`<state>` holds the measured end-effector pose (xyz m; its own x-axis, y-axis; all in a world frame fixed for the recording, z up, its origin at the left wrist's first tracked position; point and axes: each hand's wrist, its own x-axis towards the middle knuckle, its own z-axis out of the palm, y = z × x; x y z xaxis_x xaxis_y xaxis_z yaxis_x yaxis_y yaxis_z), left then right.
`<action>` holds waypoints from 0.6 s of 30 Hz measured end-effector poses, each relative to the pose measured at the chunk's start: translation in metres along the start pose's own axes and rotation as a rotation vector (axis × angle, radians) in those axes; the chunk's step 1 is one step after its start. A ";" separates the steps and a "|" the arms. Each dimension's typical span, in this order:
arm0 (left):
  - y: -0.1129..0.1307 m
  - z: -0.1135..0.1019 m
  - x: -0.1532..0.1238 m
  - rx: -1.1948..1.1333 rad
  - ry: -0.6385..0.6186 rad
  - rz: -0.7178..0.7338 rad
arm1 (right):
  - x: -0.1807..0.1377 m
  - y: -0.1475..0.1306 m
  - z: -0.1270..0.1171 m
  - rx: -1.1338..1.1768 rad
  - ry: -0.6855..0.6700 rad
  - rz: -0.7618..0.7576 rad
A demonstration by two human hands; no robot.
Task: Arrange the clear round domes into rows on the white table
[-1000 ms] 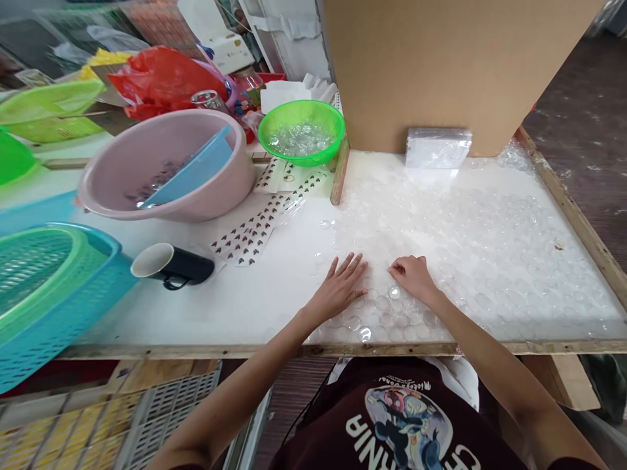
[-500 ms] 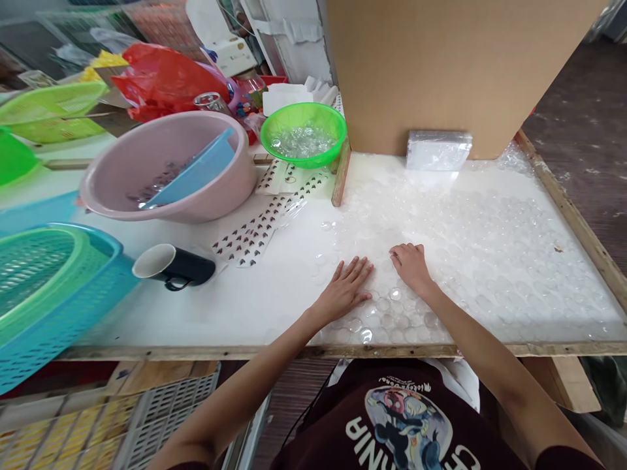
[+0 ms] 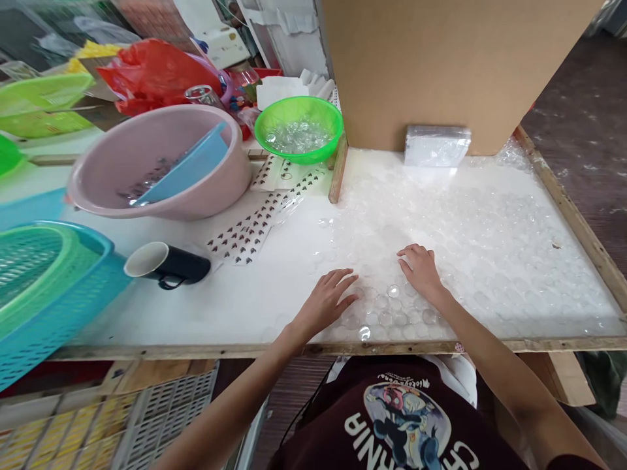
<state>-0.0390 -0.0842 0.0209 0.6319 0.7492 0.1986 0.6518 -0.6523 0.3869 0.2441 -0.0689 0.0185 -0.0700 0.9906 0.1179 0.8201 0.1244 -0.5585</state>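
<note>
A: Where were the clear discs?

B: On the white tabletop, flat and crowded close, covering the stretch in front of the person and far out to the right. Lying in what looked like one layer, they could each be reached singly, I'd judge.

A: And the hands?

B: The left hand was at the near left margin of the discs, fingers loosely spread, thumb apart, nothing seen in it. The right hand was over them farther in, fingers curled, with a gap between thumb and forefinger. I saw nothing between those either. Whether either hand touched a disc, I couldn't tell.

A: Why didn't the discs slide off?

B: Probably the wooden edging: it ran along the front and up the right side. At the back stood a cardboard panel, with a wrapped pack against its foot, perhaps propping it.

A: What lay to the left?

B: A green bowl of clear pieces, just beside a wooden block; printed sheets lying flat; a dark mug on its side; and a pink basin, roomy enough for a blue bin to lean inside.
</note>
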 end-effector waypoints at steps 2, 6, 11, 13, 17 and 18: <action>0.004 -0.003 -0.010 -0.034 0.022 -0.031 | -0.006 -0.007 -0.001 0.045 -0.034 -0.033; 0.010 -0.001 -0.020 -0.083 0.036 -0.066 | -0.019 -0.034 0.004 0.129 -0.172 -0.164; 0.016 0.006 -0.012 -0.040 -0.022 -0.029 | -0.027 -0.059 0.021 0.107 -0.288 -0.329; 0.018 0.008 -0.008 -0.015 -0.039 -0.021 | -0.026 -0.061 0.024 0.065 -0.285 -0.342; 0.020 0.011 -0.004 -0.001 -0.046 -0.006 | -0.023 -0.057 0.026 -0.006 -0.253 -0.338; 0.021 0.012 -0.003 0.000 -0.052 0.002 | -0.023 -0.056 0.026 -0.020 -0.247 -0.335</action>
<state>-0.0229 -0.1015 0.0178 0.6539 0.7412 0.1519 0.6508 -0.6535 0.3865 0.1852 -0.0968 0.0261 -0.4667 0.8799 0.0887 0.7396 0.4433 -0.5065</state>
